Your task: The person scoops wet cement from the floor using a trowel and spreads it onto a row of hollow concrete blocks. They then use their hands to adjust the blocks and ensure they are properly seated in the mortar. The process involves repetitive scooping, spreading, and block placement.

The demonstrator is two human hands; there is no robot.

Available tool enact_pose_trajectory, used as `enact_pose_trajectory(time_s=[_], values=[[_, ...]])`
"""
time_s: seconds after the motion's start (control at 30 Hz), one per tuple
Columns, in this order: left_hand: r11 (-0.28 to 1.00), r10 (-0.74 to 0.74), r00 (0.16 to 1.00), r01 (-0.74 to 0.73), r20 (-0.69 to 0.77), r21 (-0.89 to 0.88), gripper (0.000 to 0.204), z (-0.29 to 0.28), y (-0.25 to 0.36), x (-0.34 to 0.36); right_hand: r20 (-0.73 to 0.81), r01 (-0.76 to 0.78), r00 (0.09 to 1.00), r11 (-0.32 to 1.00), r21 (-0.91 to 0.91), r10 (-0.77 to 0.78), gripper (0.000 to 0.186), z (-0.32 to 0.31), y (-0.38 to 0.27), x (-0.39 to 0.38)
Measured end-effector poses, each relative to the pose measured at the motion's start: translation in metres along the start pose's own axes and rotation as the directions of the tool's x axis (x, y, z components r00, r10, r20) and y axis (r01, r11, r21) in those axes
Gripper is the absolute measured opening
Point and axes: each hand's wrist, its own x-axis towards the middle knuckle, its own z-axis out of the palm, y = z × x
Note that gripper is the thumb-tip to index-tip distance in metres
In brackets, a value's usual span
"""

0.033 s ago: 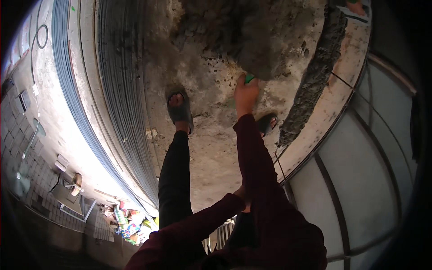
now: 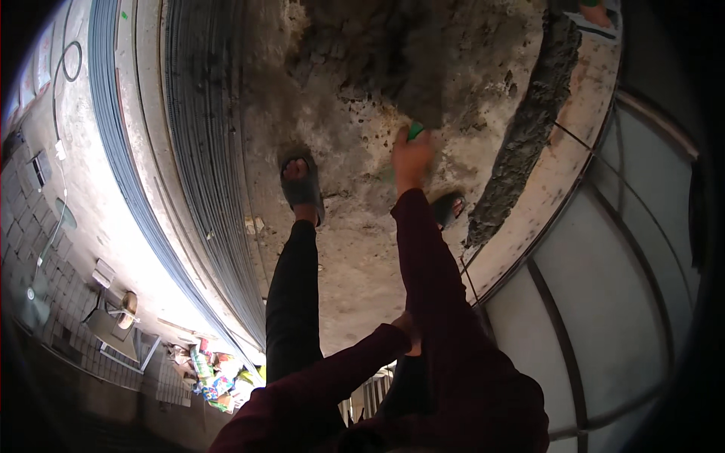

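Observation:
My right hand (image 2: pixel 413 160) is closed round the green handle of a trowel (image 2: pixel 415 131), over the floor ahead of my feet. Its dark blade, hard to make out, merges with the wet grey mortar (image 2: pixel 355 53) spread beyond the hand. My left hand (image 2: pixel 410 332) rests by my right forearm near the right knee; its fingers are mostly hidden behind the sleeve. Both sleeves are dark red. My feet, in dark sandals (image 2: pixel 300 181), stand apart on the stained concrete floor (image 2: pixel 355 257), one on either side.
Long bundled steel bars (image 2: pixel 204 136) run along the left. A rough mortar strip (image 2: pixel 521 143) follows the curved ledge on the right, beside framed panels (image 2: pixel 604 287). Bright bags (image 2: pixel 215 374) and a chair (image 2: pixel 121 332) stand lower left. Another person's hand or foot (image 2: pixel 596 13) shows top right.
My right hand has turned slightly, tilting the green handle, and the dark blurred area beyond it has shifted a little left. My left hand and feet have stayed in place.

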Motion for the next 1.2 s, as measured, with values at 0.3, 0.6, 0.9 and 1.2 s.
enact_pose_trajectory(time_s=[0.3, 0.6, 0.9, 1.2], values=[[0.994, 0.099, 0.977, -0.091, -0.186, 0.052, 0.055, 0.025, -0.024, 0.017, 0.512, -0.475, 0.84, 0.697, 0.537, 0.178, 0.055, -0.034, -0.101, 0.039], [0.989, -0.068, 0.954, 0.026, 0.291, 0.146, 0.052, -0.057, 0.007, -0.001, 0.658, -0.546, 0.577, 0.828, -0.13, 0.484, 0.07, -0.037, 0.056, -0.022], [0.994, -0.044, 0.973, 0.021, 0.226, 0.104, 0.028, -0.075, 0.018, -0.031, 0.28, 0.147, 0.956, 0.971, -0.19, -0.09, 0.044, -0.087, 0.168, 0.056], [0.99, -0.088, 0.984, 0.069, 0.155, 0.125, 0.024, -0.103, 0.022, -0.042, 0.439, -0.267, 0.847, 0.954, -0.134, 0.298, 0.04, 0.064, 0.048, 0.072]])
